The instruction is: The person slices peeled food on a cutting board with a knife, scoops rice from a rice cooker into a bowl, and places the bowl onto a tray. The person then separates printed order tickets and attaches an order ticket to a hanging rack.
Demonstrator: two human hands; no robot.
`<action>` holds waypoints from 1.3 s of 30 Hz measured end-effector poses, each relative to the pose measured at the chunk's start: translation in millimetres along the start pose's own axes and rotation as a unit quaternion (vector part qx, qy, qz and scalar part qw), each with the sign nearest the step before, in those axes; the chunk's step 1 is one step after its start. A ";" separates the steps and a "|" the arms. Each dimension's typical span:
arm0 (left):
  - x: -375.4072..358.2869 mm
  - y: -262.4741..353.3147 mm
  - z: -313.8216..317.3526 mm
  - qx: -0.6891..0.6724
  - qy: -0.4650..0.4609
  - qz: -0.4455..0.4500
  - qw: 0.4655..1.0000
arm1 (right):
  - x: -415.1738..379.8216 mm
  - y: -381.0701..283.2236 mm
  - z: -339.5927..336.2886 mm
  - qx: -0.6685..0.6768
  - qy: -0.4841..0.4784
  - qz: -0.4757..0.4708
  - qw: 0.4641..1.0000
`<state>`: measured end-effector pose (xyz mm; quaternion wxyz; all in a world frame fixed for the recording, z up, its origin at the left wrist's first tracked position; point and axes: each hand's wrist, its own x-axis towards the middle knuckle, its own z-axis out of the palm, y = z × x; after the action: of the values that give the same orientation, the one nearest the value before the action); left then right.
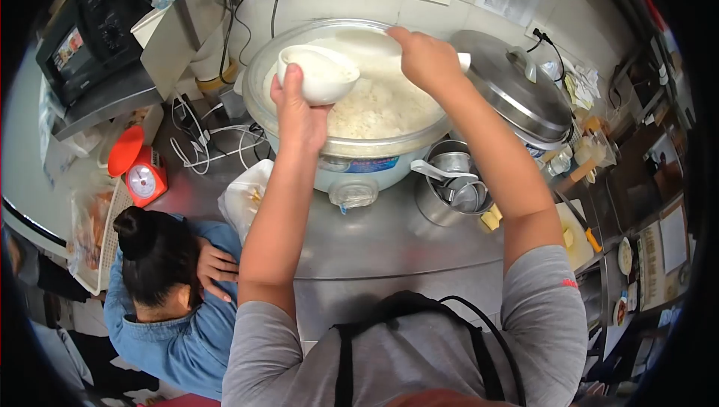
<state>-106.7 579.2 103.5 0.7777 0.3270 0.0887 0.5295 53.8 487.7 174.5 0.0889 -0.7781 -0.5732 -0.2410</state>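
Observation:
A white bowl [320, 74] is in my left hand [301, 111], tilted over a large round cooker [352, 145] of cooked rice [378, 111]. Something pale lies inside the bowl. My right hand [427, 59] is closed above the right side of the cooker, around a utensil whose white handle end [464, 61] sticks out past the wrist. The part of the utensil towards the rice is blurred. Steam or glare whitens the back of the cooker.
A lidded metal pot [509, 81] stands to the right. Metal containers with a white spoon [443, 171] sit in front of it. At the left are a red scale [142, 180], cables and a plastic bag [246, 196]. A person in blue [180, 332] leans at the counter's left.

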 end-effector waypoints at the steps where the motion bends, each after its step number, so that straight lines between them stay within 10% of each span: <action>1: -1.8 6.5 -7.6 -0.016 -0.046 0.006 0.999 | -2.9 8.0 0.2 -0.065 -0.041 -0.018 0.997; 5: -17.9 26.4 -18.5 -0.036 -0.075 0.007 0.996 | -11.4 10.3 26.1 -0.176 -0.142 -0.189 0.956; 17: -35.1 47.5 -29.6 -0.053 -0.067 0.011 0.996 | -26.1 17.2 30.6 -0.027 -0.159 -0.200 0.966; 29: -25.6 40.0 -32.8 -0.033 -0.072 0.029 0.996 | -7.5 44.6 54.7 0.331 -0.357 0.029 0.873; 36: -12.2 7.9 -6.0 0.026 0.052 0.018 0.998 | 10.3 23.0 18.4 0.471 -0.186 0.151 0.849; 39: -2.4 -2.0 8.8 0.015 0.067 -0.036 0.997 | 10.1 -1.4 23.9 0.335 -0.041 0.064 0.939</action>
<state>-101.9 572.9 108.5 0.7838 0.2990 0.1601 0.5203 61.3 506.7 158.4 0.3366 -0.7474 -0.5729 0.0032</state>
